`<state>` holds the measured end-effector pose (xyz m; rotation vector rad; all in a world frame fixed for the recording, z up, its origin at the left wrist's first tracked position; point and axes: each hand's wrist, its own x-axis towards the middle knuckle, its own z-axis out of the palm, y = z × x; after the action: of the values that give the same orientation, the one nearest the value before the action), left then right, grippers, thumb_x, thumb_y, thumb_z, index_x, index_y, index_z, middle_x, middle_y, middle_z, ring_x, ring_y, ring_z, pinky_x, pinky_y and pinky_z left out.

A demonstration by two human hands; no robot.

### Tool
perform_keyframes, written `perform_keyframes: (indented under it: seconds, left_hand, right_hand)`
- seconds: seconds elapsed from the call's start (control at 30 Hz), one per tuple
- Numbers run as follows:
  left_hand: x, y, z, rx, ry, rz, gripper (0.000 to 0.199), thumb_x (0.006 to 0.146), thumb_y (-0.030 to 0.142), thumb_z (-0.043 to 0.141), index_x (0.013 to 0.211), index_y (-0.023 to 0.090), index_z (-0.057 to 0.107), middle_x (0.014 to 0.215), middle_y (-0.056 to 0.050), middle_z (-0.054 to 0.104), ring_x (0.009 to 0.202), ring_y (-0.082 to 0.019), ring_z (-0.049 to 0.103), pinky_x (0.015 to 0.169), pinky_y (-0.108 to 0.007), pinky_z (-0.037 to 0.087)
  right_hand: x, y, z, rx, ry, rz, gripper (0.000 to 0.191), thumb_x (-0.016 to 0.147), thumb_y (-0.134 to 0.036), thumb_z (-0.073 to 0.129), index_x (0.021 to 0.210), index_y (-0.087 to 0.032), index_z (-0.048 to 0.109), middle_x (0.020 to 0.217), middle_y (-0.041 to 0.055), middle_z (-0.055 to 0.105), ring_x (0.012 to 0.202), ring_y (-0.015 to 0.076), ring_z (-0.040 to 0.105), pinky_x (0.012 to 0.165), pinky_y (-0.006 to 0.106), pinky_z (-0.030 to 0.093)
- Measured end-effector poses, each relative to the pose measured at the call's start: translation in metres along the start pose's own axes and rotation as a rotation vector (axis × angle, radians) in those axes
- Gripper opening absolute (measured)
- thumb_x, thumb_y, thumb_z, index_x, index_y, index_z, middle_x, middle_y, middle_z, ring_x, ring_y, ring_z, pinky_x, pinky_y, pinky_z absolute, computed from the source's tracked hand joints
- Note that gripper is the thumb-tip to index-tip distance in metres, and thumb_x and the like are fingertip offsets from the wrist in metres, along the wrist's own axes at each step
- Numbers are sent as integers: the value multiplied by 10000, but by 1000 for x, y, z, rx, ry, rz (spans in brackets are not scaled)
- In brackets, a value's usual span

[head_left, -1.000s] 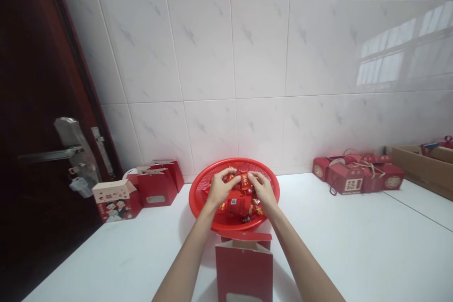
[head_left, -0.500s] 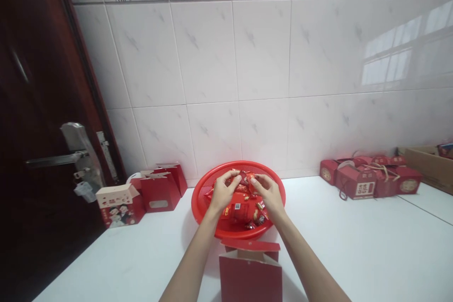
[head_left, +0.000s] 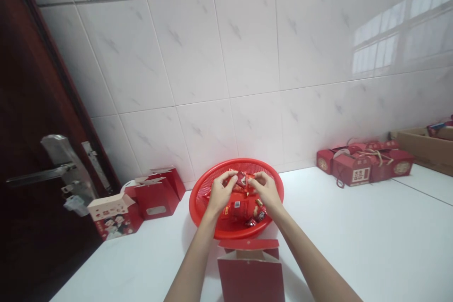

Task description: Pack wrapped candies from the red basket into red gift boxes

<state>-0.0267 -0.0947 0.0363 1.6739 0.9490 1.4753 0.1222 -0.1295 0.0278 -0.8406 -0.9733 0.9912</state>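
Observation:
Over the red plastic basket (head_left: 198, 219), my left hand (head_left: 222, 192) pinches a dark red wrapped candy (head_left: 241, 179) between thumb and fingers. My right hand (head_left: 266, 191) is closed on a bright red candy packet (head_left: 250, 184) just beside it. Below them in the basket lie more red packets (head_left: 236, 208) and a few dark shiny wrapped candies (head_left: 256, 217). Between my forearms, on the near side of the basket, stands a red paper gift box (head_left: 251, 276) with its top flaps up.
On the left stand red gift boxes (head_left: 157, 196) with raised flaps and a box with cartoon figures (head_left: 115, 219). Several folded red boxes with cords (head_left: 363, 165) sit at the right against the tiled wall. Behind them is a cardboard carton (head_left: 424, 151). A door handle (head_left: 42, 174) juts out at left.
The view has tilted and shifted slightly. Both hands stay over the basket in nearly the same pinch, the small packets still between their fingers.

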Motion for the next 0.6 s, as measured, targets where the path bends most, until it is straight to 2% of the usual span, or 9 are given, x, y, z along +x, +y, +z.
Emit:
perform_keyframes:
  seconds: [0.13, 0.27, 0.33, 0.4, 0.5, 0.6]
  left_hand:
    - [-1, 5, 1, 13, 38, -2, 339, 770, 308, 706, 1091, 206, 737, 1228, -91, 719, 1191, -273, 638, 1030, -388, 498]
    - [-3, 3, 3, 28, 87, -70, 555, 757, 248, 727, 1302, 227, 628, 1390, -110, 620, 1297, -298, 565, 1020, -393, 506]
    - [-3, 1, 3, 13, 94, -119, 658, 745, 249, 752, 1375, 216, 562, 1382, -142, 613, 1295, -313, 564, 980, -399, 530]
    - [-4, 1, 3, 2, 95, -130, 707, 732, 257, 776, 1395, 203, 534, 1359, -160, 618, 1272, -314, 580, 970, -401, 537]
    - [-4, 4, 2, -26, 51, -114, 713, 721, 286, 796, 1379, 204, 535, 1294, -144, 647, 1173, -291, 638, 928, -387, 561]
    - [-4, 7, 2, -46, 23, -119, 692, 695, 291, 805, 1335, 204, 557, 1188, -108, 685, 1083, -261, 670, 874, -362, 578]
  right_hand:
    - [0, -6, -2, 111, 78, 94, 266, 589, -333, 736, 771, -203, 592, 742, 1, 642, 694, 170, 625, 566, 278, 518]
    - [1, -9, -4, 209, 116, 187, 363, 529, -238, 702, 887, -197, 660, 775, 7, 667, 688, 161, 623, 560, 275, 523]
    - [1, -9, -5, 210, 88, 208, 353, 521, -226, 692, 872, -189, 689, 777, 14, 676, 695, 159, 622, 548, 265, 518]
    - [1, -9, -5, 184, 42, 204, 264, 537, -254, 704, 789, -177, 698, 765, 21, 674, 689, 156, 616, 539, 261, 514]
    - [0, -10, -4, 116, -7, 192, 225, 580, -328, 743, 730, -171, 683, 760, 32, 679, 678, 159, 616, 536, 267, 508]
    - [-1, -9, -3, 52, 8, 226, 271, 607, -366, 774, 770, -183, 659, 706, 15, 670, 623, 152, 603, 500, 254, 465]
